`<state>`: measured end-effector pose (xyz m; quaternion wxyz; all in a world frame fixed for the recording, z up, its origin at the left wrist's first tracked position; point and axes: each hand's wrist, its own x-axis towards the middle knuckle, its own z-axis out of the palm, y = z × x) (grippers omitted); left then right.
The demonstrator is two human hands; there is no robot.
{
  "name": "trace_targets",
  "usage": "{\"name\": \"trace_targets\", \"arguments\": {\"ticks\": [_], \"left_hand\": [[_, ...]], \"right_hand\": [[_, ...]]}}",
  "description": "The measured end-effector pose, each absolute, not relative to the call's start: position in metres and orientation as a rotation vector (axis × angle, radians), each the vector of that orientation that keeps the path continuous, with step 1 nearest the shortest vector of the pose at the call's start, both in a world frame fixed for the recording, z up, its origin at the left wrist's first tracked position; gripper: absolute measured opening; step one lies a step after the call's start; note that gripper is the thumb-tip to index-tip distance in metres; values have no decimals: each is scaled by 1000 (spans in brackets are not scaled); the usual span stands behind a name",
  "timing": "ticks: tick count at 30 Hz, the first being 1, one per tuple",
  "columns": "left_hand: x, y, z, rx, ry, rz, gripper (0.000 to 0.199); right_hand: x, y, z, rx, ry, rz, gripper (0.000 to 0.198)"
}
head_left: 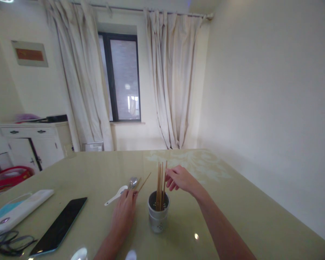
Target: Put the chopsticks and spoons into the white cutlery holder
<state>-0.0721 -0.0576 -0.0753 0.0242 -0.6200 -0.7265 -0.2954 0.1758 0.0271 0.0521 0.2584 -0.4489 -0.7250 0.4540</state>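
Note:
My right hand is closed in a pinch on the upper part of a wooden chopstick. That chopstick's lower end is inside a grey perforated utensil holder, where several other chopsticks stand upright. Left of the holder, my left hand is low over the table, its fingers curled around chopsticks that stick out beyond the fingertips. A metal spoon shows its bowl just past these fingers, its handle hidden. Beside them lies a white spoon, partly behind the hand.
On the table's left are a dark phone, a long white case, a blue item and folded glasses. The glossy table meets the wall on the right. A red basket and white cabinet stand beyond.

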Motion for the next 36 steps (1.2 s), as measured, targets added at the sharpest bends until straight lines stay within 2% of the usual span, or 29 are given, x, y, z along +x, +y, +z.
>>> {"name": "trace_targets", "arguments": {"ticks": [6,11,19,31,36], "left_hand": [[-58,-58,-74,-1968,-2148,-1324,37],[-55,-57,-76,-1996,-2098,-1428,35],[-45,-61,-72,-2014,-1995,-1484,33],[-46,-57,-79,-2103,-2031,-1506,35],[-42,-61,-73,-2323,-1974,-1511,41]], "right_hand": [[174,32,41,-1077,-1997,1389,42],[177,32,40,-970,-2025,1364,24],[175,34,31,-965,-2137,1373,14],[177,31,30,-1109,-2083,1497,9],[155,30,13,-1153,-1919,1400,25]]}}
